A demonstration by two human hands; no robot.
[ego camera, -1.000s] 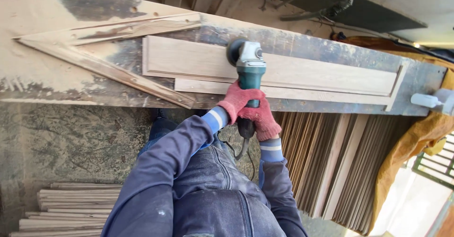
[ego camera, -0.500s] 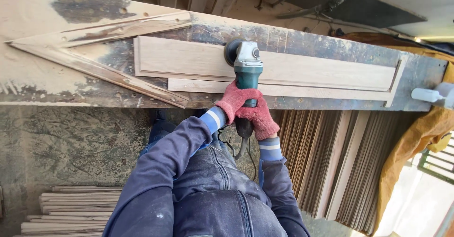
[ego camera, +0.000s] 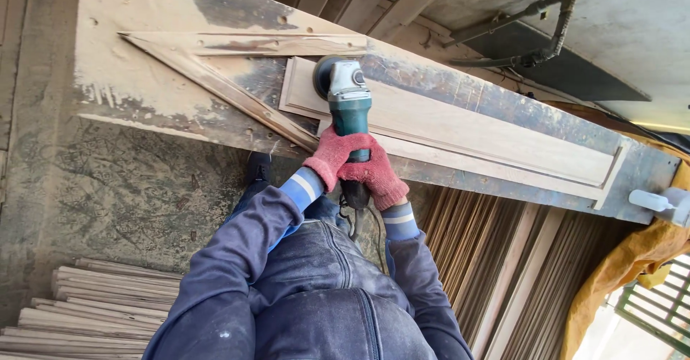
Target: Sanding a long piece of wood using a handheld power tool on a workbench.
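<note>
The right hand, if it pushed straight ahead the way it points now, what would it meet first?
The right hand points along the green grinder it grips, so it would meet the grinder's grey head, then the pale wooden panel under the disc. Depth is hard to judge.

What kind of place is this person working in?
Most likely a woodworking shop. Both gloved hands, left hand and right hand, grip a green angle grinder on a long wooden panel lying on a dusty workbench, with stacked wooden strips on the floor.
</note>
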